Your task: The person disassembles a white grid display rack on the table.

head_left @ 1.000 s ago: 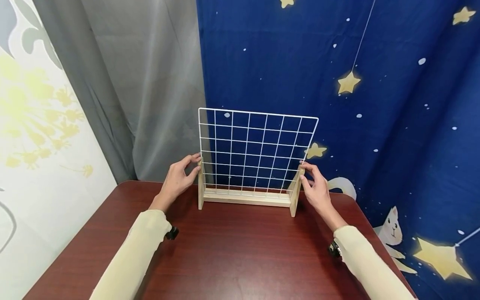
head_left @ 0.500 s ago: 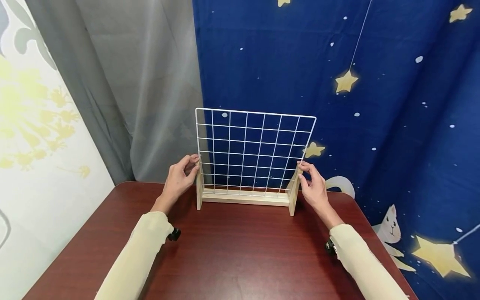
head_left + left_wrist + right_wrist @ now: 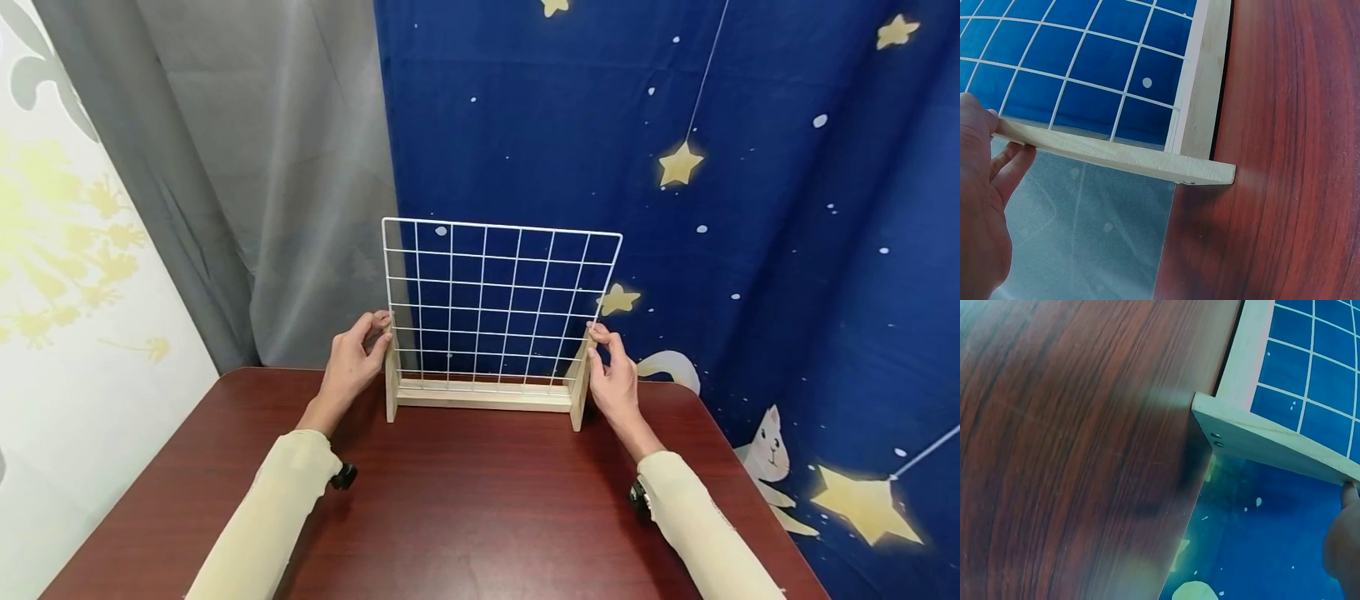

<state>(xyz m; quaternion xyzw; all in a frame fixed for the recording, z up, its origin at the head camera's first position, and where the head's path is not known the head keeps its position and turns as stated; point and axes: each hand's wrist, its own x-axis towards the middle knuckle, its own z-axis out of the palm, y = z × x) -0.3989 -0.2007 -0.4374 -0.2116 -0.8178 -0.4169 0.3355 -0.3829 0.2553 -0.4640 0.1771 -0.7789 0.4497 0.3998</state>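
Observation:
A white wire grid panel stands upright, leaning slightly back, in a pale wooden stand with a crossbar along its bottom. My left hand pinches the upper end of the left wooden side piece, thumb on one face and fingers on the other in the left wrist view. On the opposite side, my right hand has its thumb and fingertips at the top of the right side piece. Only a finger and part of that hand show in the right wrist view. Two small screw heads mark that piece's outer face.
The stand sits near the far edge of a reddish-brown wooden table. Right behind it hang a blue star-patterned curtain and a grey curtain. A white patterned panel is at the left.
The head view has turned a little, so everything sits slightly further left in it. Both hands keep their places on the stand, which shows no clear movement on the table.

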